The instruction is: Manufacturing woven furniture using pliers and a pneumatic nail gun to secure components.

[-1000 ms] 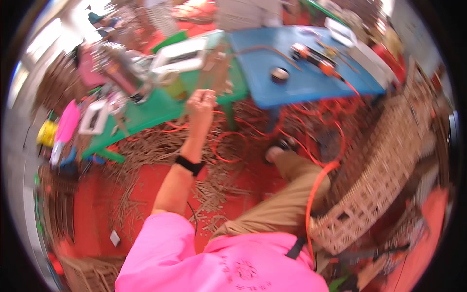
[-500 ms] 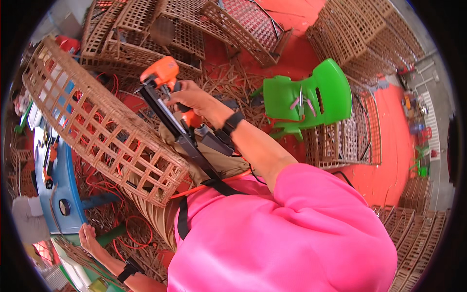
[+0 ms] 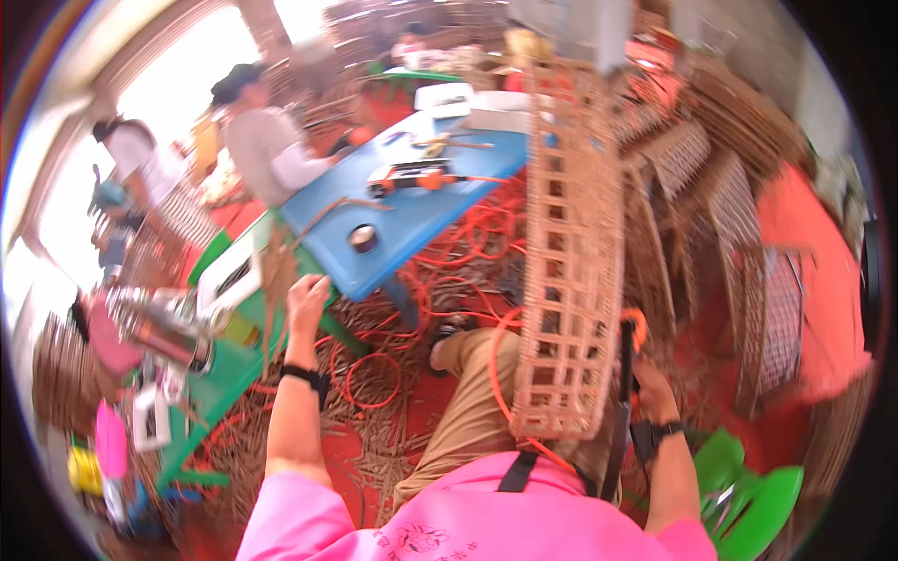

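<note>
A long brown woven lattice frame stands lengthwise against my right thigh, its near end by my waist. On its right side my right hand grips an orange and black nail gun; the frame's edge hides part of the tool. My left hand is raised beside the near corner of a blue table, close to a bundle of brown strips. Its fingers are curled in, and what they hold, if anything, is hidden. A roll of dark tape sits on the blue table.
Orange hose coils over strip scraps on the red floor. A green table stands left, a green chair lower right. Stacked woven frames fill the right. A person is beyond the blue table; others are farther left.
The view has swung left, bringing the tables and other people into sight. My left hand now sits beside the strips with fingers curled. The nail gun stays in my right hand.
</note>
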{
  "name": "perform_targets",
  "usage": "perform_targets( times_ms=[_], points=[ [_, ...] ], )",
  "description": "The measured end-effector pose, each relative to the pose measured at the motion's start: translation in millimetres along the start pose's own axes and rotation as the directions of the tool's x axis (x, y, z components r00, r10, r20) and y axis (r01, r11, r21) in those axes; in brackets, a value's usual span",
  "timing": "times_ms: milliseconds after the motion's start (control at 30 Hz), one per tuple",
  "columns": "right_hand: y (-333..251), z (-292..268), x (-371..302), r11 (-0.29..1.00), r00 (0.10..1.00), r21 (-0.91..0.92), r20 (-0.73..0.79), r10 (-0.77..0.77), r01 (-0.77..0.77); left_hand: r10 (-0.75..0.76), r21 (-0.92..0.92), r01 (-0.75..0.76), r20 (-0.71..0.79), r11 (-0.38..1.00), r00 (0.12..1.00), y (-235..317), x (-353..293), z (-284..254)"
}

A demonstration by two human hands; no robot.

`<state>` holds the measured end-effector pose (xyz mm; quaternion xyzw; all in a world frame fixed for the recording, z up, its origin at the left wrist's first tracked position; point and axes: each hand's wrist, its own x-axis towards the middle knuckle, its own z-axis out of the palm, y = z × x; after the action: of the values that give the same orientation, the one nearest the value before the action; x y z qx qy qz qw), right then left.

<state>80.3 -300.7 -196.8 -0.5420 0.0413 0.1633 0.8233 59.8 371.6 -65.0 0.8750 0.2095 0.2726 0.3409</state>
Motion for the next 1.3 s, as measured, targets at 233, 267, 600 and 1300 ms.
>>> perform_targets(
  times_ms=[233,267,600,1300],
  points=[
    [3.7,-22.8,22.5,0.99,0.991,-0.083,-0.081,0.105,-0.112,-0.162,-0.106,0.154,-0.073,0.982,0.984,-22.8,23.2,-1.3],
    [1.0,-18.5,18.0,0.99,0.99,-0.09,-0.101,0.1,-0.11,-0.206,-0.124,0.196,-0.078,0.973,0.975,-23.0,19.0,-5.1],
    [21.0,-61.6,29.4,0.995,0.998,-0.083,0.026,0.061,-0.059,0.189,0.232,-0.145,-0.18,0.962,0.965,-115.0,16.1,-14.2],
    [-33.4,-37.7,-23.1,0.793,0.89,-0.407,-0.156,0.428,-0.452,-0.173,0.449,0.369,-0.42,0.814,0.891,-166.3,129.1,-13.8]
  ],
)
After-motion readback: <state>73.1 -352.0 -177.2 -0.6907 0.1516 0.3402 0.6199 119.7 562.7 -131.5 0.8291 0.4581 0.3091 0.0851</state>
